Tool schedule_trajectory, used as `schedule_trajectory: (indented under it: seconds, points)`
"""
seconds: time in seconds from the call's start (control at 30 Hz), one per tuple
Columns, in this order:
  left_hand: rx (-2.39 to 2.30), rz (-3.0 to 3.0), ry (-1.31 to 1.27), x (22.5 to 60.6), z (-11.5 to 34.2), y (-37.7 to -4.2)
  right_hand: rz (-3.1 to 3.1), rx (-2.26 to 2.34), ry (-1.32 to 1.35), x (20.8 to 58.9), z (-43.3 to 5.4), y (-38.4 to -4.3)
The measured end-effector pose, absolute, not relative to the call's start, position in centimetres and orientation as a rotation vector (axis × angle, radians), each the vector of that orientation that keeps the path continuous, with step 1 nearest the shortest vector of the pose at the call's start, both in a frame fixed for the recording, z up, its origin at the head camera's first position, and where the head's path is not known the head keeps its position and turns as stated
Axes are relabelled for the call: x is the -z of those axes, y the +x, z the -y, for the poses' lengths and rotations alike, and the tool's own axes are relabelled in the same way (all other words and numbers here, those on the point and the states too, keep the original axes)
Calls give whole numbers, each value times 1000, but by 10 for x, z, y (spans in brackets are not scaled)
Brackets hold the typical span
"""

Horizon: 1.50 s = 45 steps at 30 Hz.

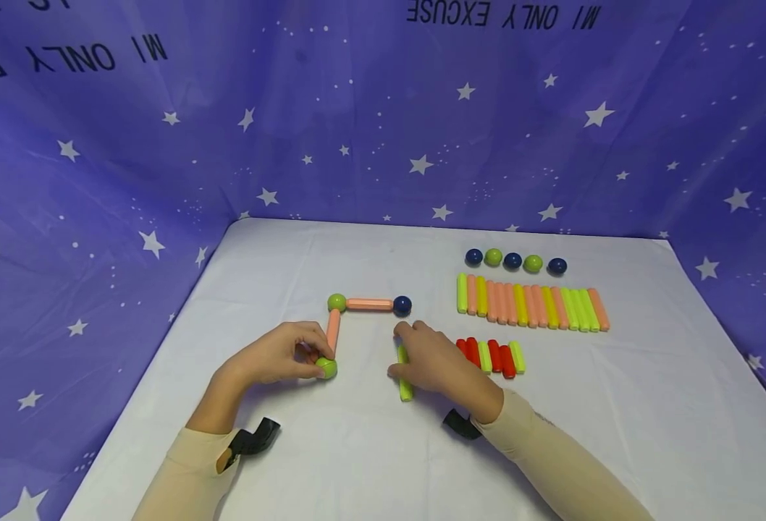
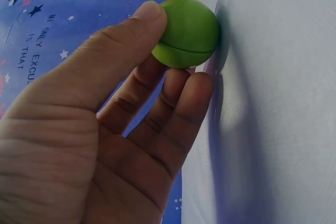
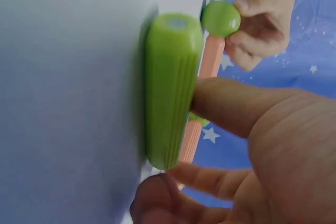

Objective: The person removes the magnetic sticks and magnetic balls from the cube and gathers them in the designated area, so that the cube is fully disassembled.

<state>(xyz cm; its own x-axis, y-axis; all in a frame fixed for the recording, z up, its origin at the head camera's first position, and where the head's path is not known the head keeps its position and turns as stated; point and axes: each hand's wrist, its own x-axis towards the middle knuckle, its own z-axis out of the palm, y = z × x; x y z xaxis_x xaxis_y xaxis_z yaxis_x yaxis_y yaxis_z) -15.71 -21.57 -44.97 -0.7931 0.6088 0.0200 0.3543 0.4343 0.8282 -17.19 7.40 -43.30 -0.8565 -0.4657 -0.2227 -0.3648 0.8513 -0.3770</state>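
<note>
My left hand pinches a green ball between thumb and fingers, low over the white table. In the head view this ball meets the near end of an orange stick. That stick runs up to another green ball, from which a second orange stick leads right to a dark blue ball. To the right, my right hand holds a light green stick with its thumb at the side and fingers by the far end. The stick lies on the table, partly hidden by the hand in the head view.
Beside my right hand lie short red and green sticks. Farther back is a row of green, yellow and orange sticks, and behind it several blue and green balls. A purple star-patterned cloth surrounds the white table.
</note>
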Motion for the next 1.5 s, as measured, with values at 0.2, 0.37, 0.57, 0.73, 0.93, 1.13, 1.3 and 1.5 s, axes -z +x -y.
schedule_trajectory:
  seconds: [0.2,0.37,0.57,0.73,0.93,1.13,1.3,1.5]
  points:
    - [-1309,-2411,813,449,216,-156,-2686,515,-663,432,-84,-154]
    - [-1304,-2421,812,451,218,-155,-2741,544,-800,430,-98,-145]
    - [-1303,-2425,851,452,218,-155,-2795,601,-812,426,-119,-139]
    - [-1314,-2422,868,451,218,-155,-2880,608,-815,422,-140,-138]
    - [-1315,-2405,824,451,218,-155,-2954,638,-783,416,-169,-143]
    - [-1312,-2397,827,451,217,-155,-2993,644,-618,412,-198,-151]
    - [-1306,-2401,823,448,216,-155,-3021,649,-483,412,-220,-158]
    - [-1293,-2396,812,446,215,-156,-3003,655,-390,416,-240,-161]
